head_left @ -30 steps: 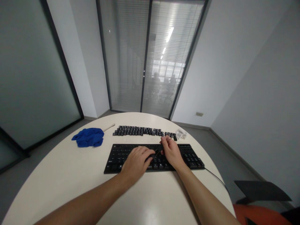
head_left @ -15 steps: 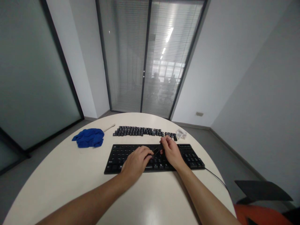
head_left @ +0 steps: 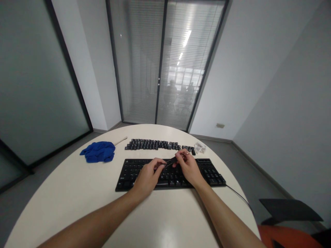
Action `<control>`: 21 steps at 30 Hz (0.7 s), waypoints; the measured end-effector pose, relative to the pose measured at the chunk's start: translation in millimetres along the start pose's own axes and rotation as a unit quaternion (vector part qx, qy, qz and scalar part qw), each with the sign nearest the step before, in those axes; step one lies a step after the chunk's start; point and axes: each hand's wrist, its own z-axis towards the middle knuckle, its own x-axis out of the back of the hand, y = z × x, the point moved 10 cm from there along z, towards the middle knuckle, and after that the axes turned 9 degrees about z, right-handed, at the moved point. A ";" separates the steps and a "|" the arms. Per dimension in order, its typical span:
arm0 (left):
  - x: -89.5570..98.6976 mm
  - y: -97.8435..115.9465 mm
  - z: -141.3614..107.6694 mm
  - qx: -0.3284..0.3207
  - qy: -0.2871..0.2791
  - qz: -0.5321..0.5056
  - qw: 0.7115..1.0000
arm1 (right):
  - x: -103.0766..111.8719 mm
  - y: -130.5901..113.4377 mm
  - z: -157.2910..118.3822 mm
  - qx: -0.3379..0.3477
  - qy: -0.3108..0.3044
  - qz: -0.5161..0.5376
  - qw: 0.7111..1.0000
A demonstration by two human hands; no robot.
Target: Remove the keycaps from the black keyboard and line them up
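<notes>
A black keyboard (head_left: 129, 174) lies on the round white table (head_left: 77, 193) in front of me. Both hands hover over its middle. My left hand (head_left: 148, 176) and my right hand (head_left: 188, 166) each pinch one end of a long black keycap (head_left: 169, 162), lifted a little above the keys. Behind the keyboard, rows of loose black keycaps (head_left: 152, 144) are laid out on the table.
A crumpled blue cloth (head_left: 99, 151) lies at the left, with a thin pale stick (head_left: 120, 140) beside it. A small clear plastic bag (head_left: 200, 147) sits right of the loose keycaps. The keyboard cable (head_left: 239, 197) runs off the table's right edge towards a chair (head_left: 289, 220).
Both hands have risen and moved away from me. The long keycap, low against the keys a second ago, is now held up between the two hands.
</notes>
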 end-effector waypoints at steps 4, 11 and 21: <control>0.7 8.8 -1.4 -0.025 -0.004 -0.020 0.999 | 2.2 6.5 2.5 -0.032 0.017 0.004 0.999; 3.8 21.0 -5.1 -0.074 0.003 0.012 0.997 | 0.9 18.7 4.9 -0.074 0.007 0.014 0.997; 5.1 -11.8 5.4 0.051 0.035 -0.085 0.994 | -13.5 1.7 -3.2 -0.023 -0.022 0.063 0.998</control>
